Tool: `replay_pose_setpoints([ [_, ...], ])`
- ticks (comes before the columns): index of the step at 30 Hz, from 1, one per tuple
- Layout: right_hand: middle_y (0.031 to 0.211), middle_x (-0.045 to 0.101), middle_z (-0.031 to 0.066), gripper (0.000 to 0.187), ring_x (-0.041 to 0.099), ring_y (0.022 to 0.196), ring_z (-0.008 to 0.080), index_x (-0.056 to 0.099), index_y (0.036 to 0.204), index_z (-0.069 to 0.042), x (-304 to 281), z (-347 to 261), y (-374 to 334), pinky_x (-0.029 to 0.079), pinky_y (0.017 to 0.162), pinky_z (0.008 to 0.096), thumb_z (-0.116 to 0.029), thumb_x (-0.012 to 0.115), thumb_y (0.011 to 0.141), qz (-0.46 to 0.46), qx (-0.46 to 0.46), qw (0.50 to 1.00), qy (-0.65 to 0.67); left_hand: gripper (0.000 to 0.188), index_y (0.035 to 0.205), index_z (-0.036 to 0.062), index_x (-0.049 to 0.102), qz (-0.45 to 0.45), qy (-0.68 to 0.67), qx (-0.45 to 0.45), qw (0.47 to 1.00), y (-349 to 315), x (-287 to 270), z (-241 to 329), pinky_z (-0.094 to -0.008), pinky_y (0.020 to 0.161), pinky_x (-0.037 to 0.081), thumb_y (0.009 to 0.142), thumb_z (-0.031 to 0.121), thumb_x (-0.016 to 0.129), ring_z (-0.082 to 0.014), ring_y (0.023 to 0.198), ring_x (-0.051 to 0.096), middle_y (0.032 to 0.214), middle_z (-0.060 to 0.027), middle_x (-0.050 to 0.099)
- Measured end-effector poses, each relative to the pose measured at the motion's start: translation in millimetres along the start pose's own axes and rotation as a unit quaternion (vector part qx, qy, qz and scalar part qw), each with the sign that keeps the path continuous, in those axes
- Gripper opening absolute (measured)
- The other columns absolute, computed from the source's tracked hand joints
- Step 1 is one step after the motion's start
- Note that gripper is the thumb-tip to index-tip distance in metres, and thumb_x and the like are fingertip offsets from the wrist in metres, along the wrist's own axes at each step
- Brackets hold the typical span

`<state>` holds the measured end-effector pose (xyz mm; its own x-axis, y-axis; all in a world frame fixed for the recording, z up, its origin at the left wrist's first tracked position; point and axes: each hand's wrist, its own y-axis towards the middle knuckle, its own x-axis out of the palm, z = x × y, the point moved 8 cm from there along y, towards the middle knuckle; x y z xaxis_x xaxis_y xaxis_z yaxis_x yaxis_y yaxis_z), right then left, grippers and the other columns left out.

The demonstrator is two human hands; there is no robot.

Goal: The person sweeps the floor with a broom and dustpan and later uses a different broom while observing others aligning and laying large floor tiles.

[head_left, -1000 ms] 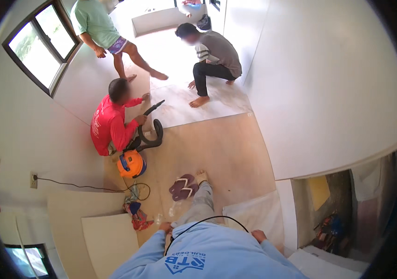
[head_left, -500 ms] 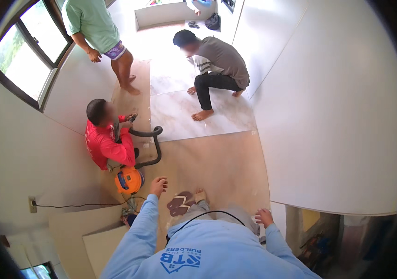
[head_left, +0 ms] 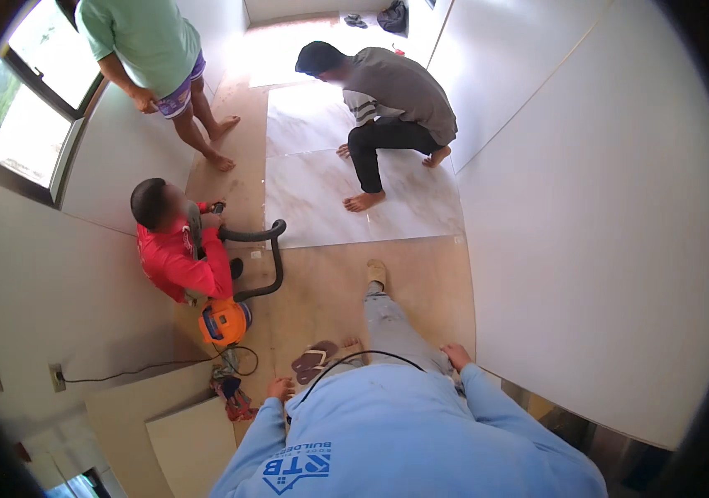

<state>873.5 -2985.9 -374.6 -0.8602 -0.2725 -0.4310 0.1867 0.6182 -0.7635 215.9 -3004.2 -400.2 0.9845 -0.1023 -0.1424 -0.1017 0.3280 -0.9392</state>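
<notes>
My left hand (head_left: 281,388) hangs low beside my waist, near brown flip-flops (head_left: 315,357) on the floor. Its fingers are loosely extended, with nothing seen in them. By my right thigh, my right hand (head_left: 457,357) hangs with its fingers loose and appears to hold nothing. One of my feet (head_left: 377,272) is planted forward on the brown floor, short of the marbled white tiles (head_left: 313,199). A thin black cord (head_left: 363,355) loops across the front of my light blue shirt.
A person in red (head_left: 184,257) crouches at left, gripping the black hose (head_left: 276,261) of an orange vacuum (head_left: 226,321). Another person (head_left: 404,100) squats on the tiles; a third (head_left: 147,50) stands by the window. Boards (head_left: 193,444) lean at lower left; a white wall panel (head_left: 595,241) rises at right.
My left hand has dropped from in front of me to my side. One foot has stepped forward toward the tiles. My right hand has moved slightly forward and left.
</notes>
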Motion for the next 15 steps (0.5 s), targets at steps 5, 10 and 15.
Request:
replay_pose_setpoints([
  [5,0.086,0.073,0.0120,0.038,0.067,0.077,0.0210,0.074,0.095,-0.001,-49.9,-49.0,107.8,0.054,0.071,0.0391,-0.038,0.061,0.095,-0.036,-0.002,0.997,0.064,0.029,0.122,0.0071,0.064,0.038,-0.180,-0.052,0.982,27.6,32.2,54.8,-0.0347,0.054,0.051,0.094,0.013,0.058,-0.0195,0.069,0.063,0.092,-0.0092,0.068],
  [10,0.083,0.063,0.0027,0.028,0.061,0.070,0.0124,0.065,0.101,-0.004,-105.9,-173.8,180.2,0.050,0.054,0.0305,-0.032,0.061,0.099,-0.094,0.067,0.974,0.195,0.023,0.118,0.0065,0.063,0.091,-0.155,0.038,0.983,14.3,61.7,219.1,-0.0318,0.055,0.049,0.098,0.015,0.056,-0.0187,0.073,0.063,0.096,-0.0093,0.067],
  [15,0.084,0.064,0.0030,0.028,0.061,0.071,0.0120,0.064,0.101,-0.005,-170.0,-243.4,227.0,0.049,0.052,0.0295,-0.032,0.061,0.098,-0.056,0.033,0.982,0.177,0.025,0.121,0.0062,0.064,0.104,-0.134,0.093,0.981,28.0,98.1,370.6,-0.0298,0.061,0.051,0.101,0.018,0.055,-0.0159,0.074,0.063,0.097,-0.0062,0.068],
])
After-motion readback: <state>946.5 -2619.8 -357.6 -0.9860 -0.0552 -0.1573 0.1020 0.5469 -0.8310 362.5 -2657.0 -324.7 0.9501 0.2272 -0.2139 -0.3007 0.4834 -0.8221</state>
